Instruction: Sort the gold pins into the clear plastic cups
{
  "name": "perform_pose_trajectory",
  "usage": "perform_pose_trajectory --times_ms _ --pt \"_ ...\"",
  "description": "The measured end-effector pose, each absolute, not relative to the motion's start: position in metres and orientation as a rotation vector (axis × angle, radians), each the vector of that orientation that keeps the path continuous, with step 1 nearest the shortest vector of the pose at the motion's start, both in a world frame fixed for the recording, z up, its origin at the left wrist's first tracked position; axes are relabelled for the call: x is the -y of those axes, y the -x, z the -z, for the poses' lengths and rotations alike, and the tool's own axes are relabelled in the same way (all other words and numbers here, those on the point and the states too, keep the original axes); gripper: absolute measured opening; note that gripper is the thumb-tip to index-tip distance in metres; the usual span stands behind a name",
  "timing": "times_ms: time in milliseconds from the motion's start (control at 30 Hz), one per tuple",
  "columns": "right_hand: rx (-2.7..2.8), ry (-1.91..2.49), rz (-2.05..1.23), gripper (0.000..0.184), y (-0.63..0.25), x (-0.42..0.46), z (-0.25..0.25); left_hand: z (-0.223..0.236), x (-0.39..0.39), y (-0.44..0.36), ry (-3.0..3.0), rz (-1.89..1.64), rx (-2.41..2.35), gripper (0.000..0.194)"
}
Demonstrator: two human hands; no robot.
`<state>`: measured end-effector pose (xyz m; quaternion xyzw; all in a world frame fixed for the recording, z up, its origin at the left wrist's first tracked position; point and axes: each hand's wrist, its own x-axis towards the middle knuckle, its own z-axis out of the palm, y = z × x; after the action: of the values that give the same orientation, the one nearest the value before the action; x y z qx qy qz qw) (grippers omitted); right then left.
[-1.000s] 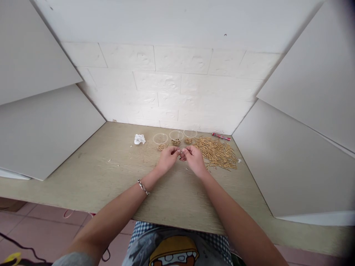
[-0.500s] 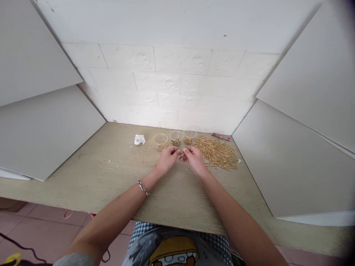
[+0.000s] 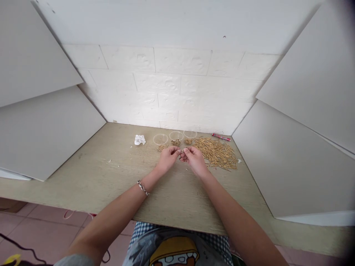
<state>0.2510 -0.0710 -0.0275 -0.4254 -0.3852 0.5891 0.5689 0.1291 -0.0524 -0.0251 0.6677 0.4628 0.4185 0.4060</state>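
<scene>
My left hand (image 3: 167,159) and my right hand (image 3: 195,159) meet over the middle of the wooden table (image 3: 116,173), fingertips pinched together on a small metal piece (image 3: 181,150) too tiny to make out. A bracelet (image 3: 143,187) circles my left wrist. Just right of my right hand lies a wide heap of thin golden pins (image 3: 217,152). Behind my hands stand three small clear cups (image 3: 175,137) in a row, two with golden bits inside, and a little loose pile of golden bits (image 3: 161,147) beside the left one.
A crumpled white paper (image 3: 139,139) lies left of the cups. A red pen (image 3: 221,137) rests by the back wall. Grey panels (image 3: 47,129) close in the table on the left, and another panel (image 3: 291,159) on the right. Cables lie on the floor at lower left.
</scene>
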Motion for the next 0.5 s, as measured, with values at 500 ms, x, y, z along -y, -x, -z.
perform_pose_trajectory --times_ms 500 --pt "1.057 1.062 -1.292 0.029 -0.2522 0.0690 0.0290 0.0251 0.0580 -0.1296 -1.873 -1.089 -1.325 0.019"
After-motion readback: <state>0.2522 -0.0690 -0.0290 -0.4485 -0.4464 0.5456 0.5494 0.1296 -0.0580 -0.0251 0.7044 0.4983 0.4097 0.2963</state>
